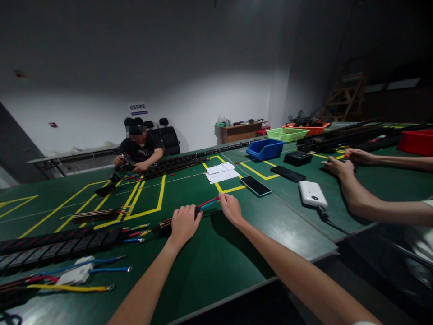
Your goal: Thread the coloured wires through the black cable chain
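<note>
My left hand (184,222) is closed over a black strip (165,225) with brass-coloured bars showing at its left end. Red and blue wires (209,204) come out past its fingers toward the right. At the far end of those wires my right hand (230,207) pinches their tips, which its fingers hide. To the left lies a row of black modules (72,246) with coloured, lug-ended cables. Nearer the front edge, a yellow cable (71,287) and a blue cable (110,269) end in ring terminals.
White papers (221,174), a phone (256,186), a black phone-shaped object (287,174) and a white power bank (313,194) lie ahead. A blue bin (264,149) stands beyond. A co-worker's hands (341,167) work at right; another person (140,149) works across the green table (216,253).
</note>
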The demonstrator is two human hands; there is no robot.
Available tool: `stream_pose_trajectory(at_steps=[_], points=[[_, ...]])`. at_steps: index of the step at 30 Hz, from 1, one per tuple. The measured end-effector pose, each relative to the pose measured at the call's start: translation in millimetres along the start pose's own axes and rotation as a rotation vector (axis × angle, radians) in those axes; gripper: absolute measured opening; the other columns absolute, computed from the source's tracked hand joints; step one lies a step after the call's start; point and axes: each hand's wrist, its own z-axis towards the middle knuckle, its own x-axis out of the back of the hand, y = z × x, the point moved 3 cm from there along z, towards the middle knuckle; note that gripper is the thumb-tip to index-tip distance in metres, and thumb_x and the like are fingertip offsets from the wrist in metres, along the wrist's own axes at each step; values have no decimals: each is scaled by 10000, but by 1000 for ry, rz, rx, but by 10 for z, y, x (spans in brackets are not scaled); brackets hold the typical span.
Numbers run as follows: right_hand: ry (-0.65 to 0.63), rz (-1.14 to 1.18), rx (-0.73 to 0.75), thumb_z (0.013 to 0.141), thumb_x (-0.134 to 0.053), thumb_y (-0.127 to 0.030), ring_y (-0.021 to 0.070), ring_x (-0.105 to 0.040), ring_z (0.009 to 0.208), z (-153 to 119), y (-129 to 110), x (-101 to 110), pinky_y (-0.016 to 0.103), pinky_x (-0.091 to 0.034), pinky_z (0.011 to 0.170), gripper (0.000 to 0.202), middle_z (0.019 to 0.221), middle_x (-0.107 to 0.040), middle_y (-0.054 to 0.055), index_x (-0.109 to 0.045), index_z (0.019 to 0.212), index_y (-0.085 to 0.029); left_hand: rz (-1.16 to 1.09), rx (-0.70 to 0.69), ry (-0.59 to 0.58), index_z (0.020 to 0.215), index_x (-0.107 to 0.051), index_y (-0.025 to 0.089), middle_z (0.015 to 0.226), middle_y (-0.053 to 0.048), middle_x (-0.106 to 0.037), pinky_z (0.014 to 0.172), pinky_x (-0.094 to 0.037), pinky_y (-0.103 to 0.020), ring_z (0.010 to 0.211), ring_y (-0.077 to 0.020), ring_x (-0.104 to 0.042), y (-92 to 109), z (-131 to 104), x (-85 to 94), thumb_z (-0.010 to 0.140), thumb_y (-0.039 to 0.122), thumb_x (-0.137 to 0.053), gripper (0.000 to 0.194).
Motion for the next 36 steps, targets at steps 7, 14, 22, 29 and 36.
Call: stream_pose_trajectory(at_steps=[7, 14, 22, 29, 36], points=[[9, -69, 38, 1007, -311, -486, 182, -513, 610, 27, 19, -8, 273, -256, 558, 513, 648, -594, 33, -527, 629, -214, 33, 9, -3, 1118, -660, 193, 1078, -106, -718, 839, -460, -387, 996, -262, -647, 11, -4, 17, 1014, 469, -379, 408], [5, -230, 112, 1038, -342, -442, 159, -527, 608, 34, -17, 45, 272, -233, 558, 505, 683, -634, 44, -594, 675, -196, 58, 13, -6, 1077, -660, 192, 1063, -111, -719, 815, -447, -385, 990, -274, -647, 26, -8, 30, 1010, 467, -385, 394], [-17, -331, 157, 1053, -367, -412, 139, -539, 589, 28, -82, 83, 265, -240, 552, 491, 705, -667, 54, -649, 722, -184, 39, 10, -3, 1089, -656, 196, 1057, -91, -721, 831, -459, -382, 971, -250, -650, 13, -6, 23, 1012, 475, -377, 402], [-12, -364, 153, 1053, -369, -425, 155, -567, 629, 31, -91, 103, 265, -257, 567, 486, 737, -682, 61, -679, 760, -190, 54, 6, -17, 1068, -657, 191, 1051, -102, -720, 823, -455, -382, 971, -258, -654, 40, -5, 63, 1014, 479, -376, 406], [-13, -393, 147, 1055, -368, -430, 157, -576, 650, 28, -78, 93, 265, -255, 573, 496, 761, -692, 65, -697, 776, -185, 44, -6, 8, 1089, -650, 199, 1051, -95, -713, 831, -446, -378, 974, -253, -641, 16, -16, 8, 1013, 492, -376, 409]])
